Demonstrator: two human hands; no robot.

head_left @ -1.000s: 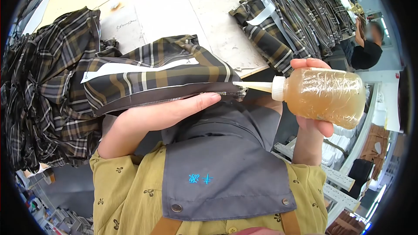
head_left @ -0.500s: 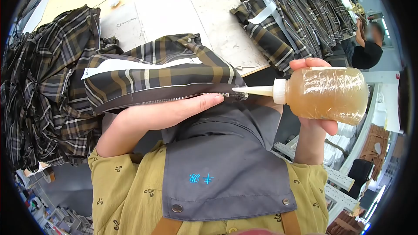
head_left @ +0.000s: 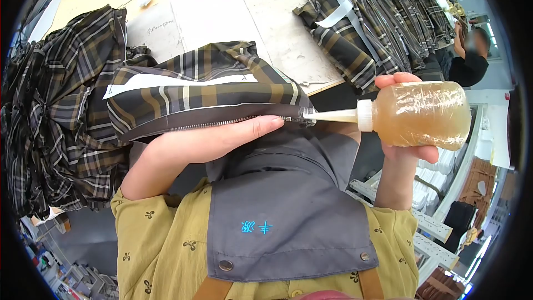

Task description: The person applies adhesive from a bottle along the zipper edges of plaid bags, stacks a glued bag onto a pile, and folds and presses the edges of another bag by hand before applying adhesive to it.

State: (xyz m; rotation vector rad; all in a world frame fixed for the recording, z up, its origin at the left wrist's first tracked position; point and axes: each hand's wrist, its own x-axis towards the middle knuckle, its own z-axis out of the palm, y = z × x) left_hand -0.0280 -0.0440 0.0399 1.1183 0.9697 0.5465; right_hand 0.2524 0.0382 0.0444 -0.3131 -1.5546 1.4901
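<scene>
My left hand (head_left: 236, 136) lies along the near edge of a plaid garment piece (head_left: 211, 97), its thumb on the zipper (head_left: 222, 124) and its other fingers hidden beneath the cloth. A dark strip of tape runs above the zipper teeth, and a white pattern strip (head_left: 177, 84) with pointed ends lies on the plaid. Wrapped round a squeeze bottle (head_left: 425, 114) of cloudy amber liquid is my right hand (head_left: 402, 153). The bottle is held sideways, its long pale nozzle (head_left: 336, 115) pointing left, with the tip at the zipper's right end.
Heaped plaid garments (head_left: 61, 116) fill the left side. A row of folded plaid pieces (head_left: 377, 28) with a white strip on top lies at the back right of the pale worktable (head_left: 216, 0). Beyond it is another person (head_left: 471, 66) in dark clothing.
The bottle and my right hand have shifted slightly right and up, so the nozzle tip is a little farther right along the zipper end. My left hand is nearly still.
</scene>
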